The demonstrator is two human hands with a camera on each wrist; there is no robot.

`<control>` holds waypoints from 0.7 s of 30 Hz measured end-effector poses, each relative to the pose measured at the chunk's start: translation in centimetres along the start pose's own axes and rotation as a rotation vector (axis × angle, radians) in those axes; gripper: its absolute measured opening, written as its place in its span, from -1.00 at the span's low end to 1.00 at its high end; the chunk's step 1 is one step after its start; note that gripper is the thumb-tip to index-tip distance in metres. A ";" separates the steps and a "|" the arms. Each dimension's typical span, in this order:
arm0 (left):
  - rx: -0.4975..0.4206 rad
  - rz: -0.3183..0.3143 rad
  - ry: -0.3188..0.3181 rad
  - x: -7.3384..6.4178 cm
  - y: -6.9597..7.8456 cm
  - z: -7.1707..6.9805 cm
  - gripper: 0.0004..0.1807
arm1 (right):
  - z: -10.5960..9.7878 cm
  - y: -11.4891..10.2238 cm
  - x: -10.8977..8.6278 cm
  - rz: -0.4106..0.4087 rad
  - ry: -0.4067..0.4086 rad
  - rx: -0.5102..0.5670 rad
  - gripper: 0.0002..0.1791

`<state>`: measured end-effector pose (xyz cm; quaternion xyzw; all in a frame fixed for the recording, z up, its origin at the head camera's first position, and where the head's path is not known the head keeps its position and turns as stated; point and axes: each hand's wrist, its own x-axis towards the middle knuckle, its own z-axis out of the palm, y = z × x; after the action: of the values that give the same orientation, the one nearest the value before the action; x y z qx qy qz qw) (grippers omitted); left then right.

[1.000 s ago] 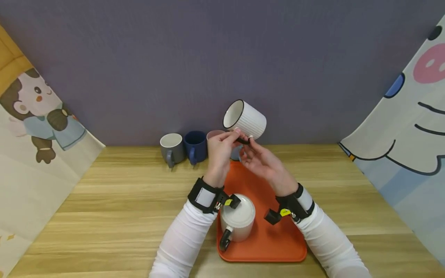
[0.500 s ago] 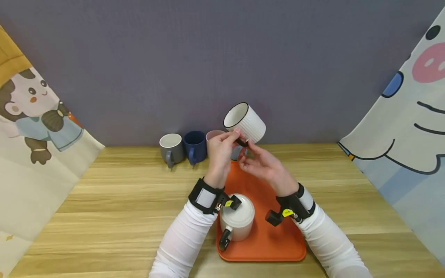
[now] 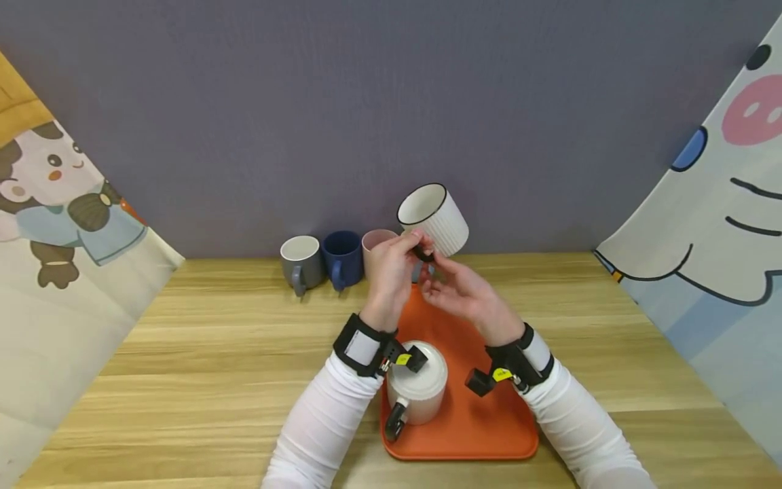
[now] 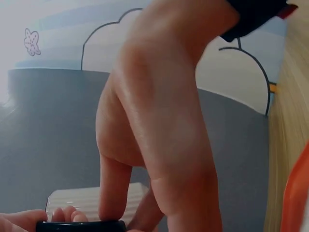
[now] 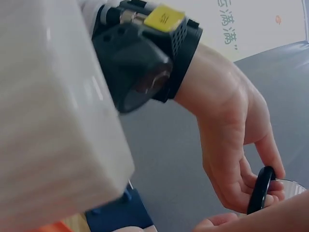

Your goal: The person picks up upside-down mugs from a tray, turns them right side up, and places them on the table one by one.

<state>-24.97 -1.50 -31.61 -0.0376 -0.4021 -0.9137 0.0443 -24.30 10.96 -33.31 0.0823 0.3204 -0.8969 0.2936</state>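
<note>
A white ribbed mug (image 3: 442,224) with a black rim is held in the air near the back wall, tilted with its mouth toward the upper left. My left hand (image 3: 387,275) pinches its black handle (image 5: 260,191) between thumb and fingers. From the other side, my right hand (image 3: 467,295) pinches the handle's lower end, as the left wrist view shows with a fingertip (image 4: 113,212) on it. Below my hands, a second white mug (image 3: 421,390) with a black handle stands upside down on the left part of an orange tray (image 3: 482,435).
Along the wall stand a grey mug (image 3: 303,261), a navy mug (image 3: 344,258) and a pink mug (image 3: 375,239). A light blue mug (image 3: 417,273) behind my hands is mostly hidden. Printed cloths hang at both sides of the wooden table (image 3: 183,380).
The held mug has turned a little more upright, its mouth facing more upward, and it sits slightly lower. Both hands keep hold of its handle. The other mugs stay put.
</note>
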 end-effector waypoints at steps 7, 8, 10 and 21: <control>-0.032 -0.084 0.033 -0.1 0.3 0.1 -0.83 | -0.9 -0.6 -0.2 -0.006 -0.063 -0.082 -0.62; -0.028 -0.100 0.033 -0.1 0.3 0.2 -0.83 | -1.0 -0.7 -0.3 -0.006 -0.079 -0.090 -0.62; -0.022 -0.127 0.032 0.0 0.2 0.3 -0.84 | -1.3 -0.9 -0.3 -0.002 -0.107 -0.115 -0.58; 0.050 -0.185 0.017 0.8 -0.1 1.9 -0.90 | -2.9 -2.0 -1.1 -0.169 -0.022 -0.437 -0.29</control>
<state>-25.71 -0.06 -30.28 0.0084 -0.4261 -0.9039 -0.0358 -24.66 14.53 -34.20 -0.0201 0.5093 -0.8285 0.2317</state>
